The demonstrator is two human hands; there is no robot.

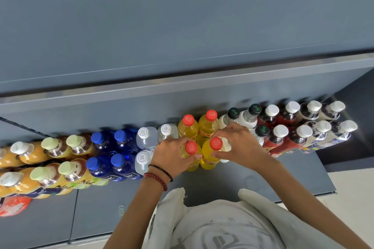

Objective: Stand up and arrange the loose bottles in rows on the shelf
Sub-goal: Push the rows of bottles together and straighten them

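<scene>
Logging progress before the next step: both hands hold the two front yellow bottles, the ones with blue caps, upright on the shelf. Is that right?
Not quite. The head view shows red caps, not blue. The left hand grips the left front yellow bottle and the right hand the right front yellow bottle, both upright on the shelf.

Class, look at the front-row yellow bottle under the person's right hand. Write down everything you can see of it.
The yellow bottle is see-through plastic filled with bright yellow drink, topped by a round red cap with a faint stamped mark. A red and yellow label wraps its lower body. It stands upright in the front row on the grey shelf, close beside a matching bottle on its left. The right hand grips its shoulder, thumb in front, fingers behind.
</scene>
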